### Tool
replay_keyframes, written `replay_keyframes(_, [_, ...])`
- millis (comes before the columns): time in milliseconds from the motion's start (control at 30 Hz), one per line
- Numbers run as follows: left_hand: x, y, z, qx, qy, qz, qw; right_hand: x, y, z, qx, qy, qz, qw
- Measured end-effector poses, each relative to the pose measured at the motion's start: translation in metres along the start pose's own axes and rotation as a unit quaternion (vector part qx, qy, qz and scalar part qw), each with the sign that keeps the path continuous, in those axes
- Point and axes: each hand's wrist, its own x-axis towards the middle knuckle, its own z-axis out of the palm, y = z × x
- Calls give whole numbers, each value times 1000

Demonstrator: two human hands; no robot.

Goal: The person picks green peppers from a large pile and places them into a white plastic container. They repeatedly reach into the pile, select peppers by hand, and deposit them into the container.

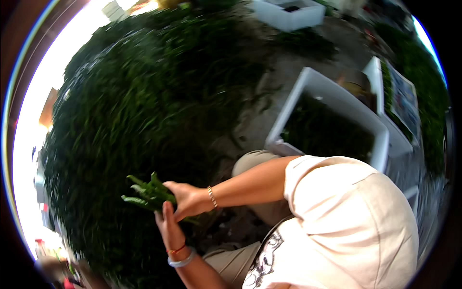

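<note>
Both of my hands meet around a small bunch of long green vegetables, which look like chili peppers [146, 195]. My right hand [189, 200], with a gold-coloured bracelet at the wrist, grips the bunch from the upper side. Below it, my left hand [169, 225] holds the same bunch with the thumb raised; a red cord and a pale bangle circle that wrist. Tips of the vegetables point left out of my hands. Directly beyond and around them lies a large heap of similar green vegetables [144, 108], partly blurred.
An open white foam box [285, 108] with dark green contents stands beside my knee [252, 160]. Behind it is another white box [395, 126] holding greens under a printed sheet. A further white box [285, 16] stands at the top, near loose greens [306, 41] on the grey floor.
</note>
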Motion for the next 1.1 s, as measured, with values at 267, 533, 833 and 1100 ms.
replay_keyframes(267, [3, 45, 132, 77, -89, 16, 993, -187, -37, -236, 10, 421, -118, 899])
replay_keyframes(533, [-2, 0, 117, 167, 44, -68, 983, -363, 123, -287, -92, 712, 286, 635])
replay_keyframes(833, [-6, -18, 101, 217, 84, -92, 968, -307, 237, -263, -20, 626, 499, 599])
replay_keyframes(1100, [-13, -20, 105, 248, 110, -75, 960, -310, 299, -280, -61, 465, 596, 651])
